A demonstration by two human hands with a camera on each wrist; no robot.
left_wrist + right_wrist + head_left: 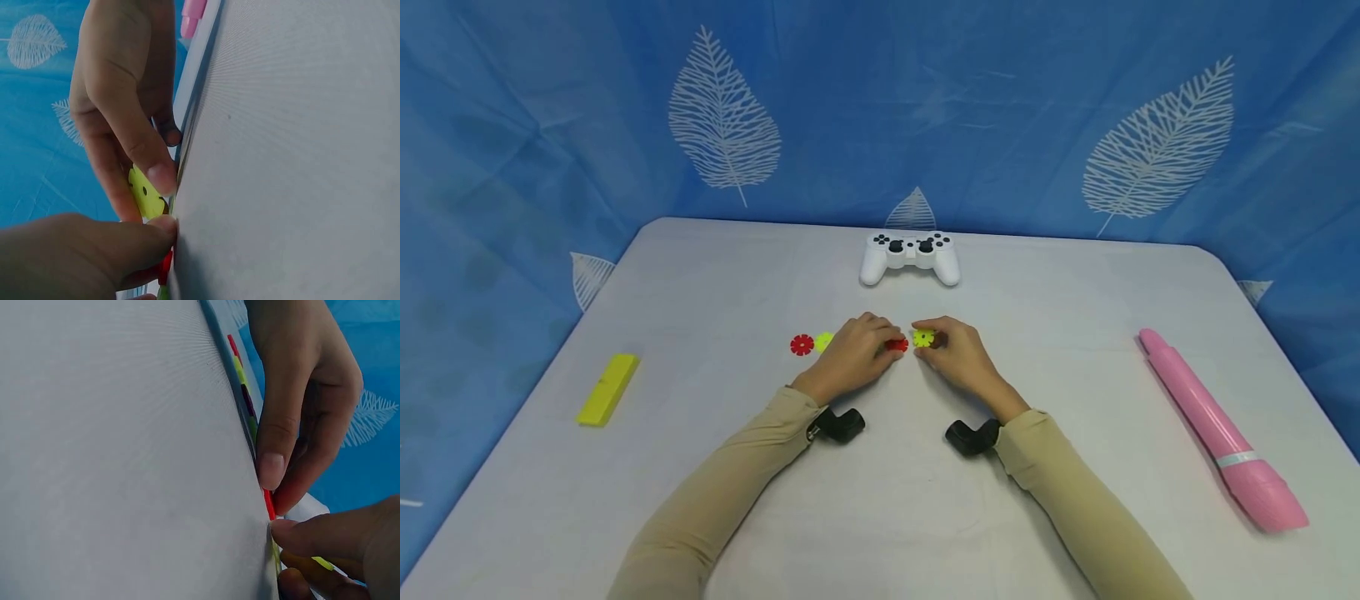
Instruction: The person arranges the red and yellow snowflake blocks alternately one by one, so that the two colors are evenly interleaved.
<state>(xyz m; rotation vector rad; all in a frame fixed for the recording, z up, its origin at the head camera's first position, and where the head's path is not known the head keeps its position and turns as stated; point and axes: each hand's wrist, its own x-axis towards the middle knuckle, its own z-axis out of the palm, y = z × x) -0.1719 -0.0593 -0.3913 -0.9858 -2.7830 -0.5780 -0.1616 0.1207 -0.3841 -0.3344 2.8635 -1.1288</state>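
Note:
Mid-table, my left hand [854, 354] pinches a red notched plastic disc [901, 344], a snowflake building piece. Just to its right, my right hand [961, 357] holds a yellow notched disc [923, 337] between thumb and fingers. The left hand partly covers a row of such discs; a red one [802, 344] and a yellow-green one [823, 341] show at its left end. In the right wrist view, a dark disc [248, 400] and a green one also appear in that row. Whether the two held discs touch cannot be told.
A white game controller [910, 257] lies behind the hands. Toward the left edge is a yellow block [608, 390]. A pink wrapped, folded umbrella-like object [1221, 429] lies on the right. Blue leaf-print cloth [925, 108] hangs behind the white table [880, 517].

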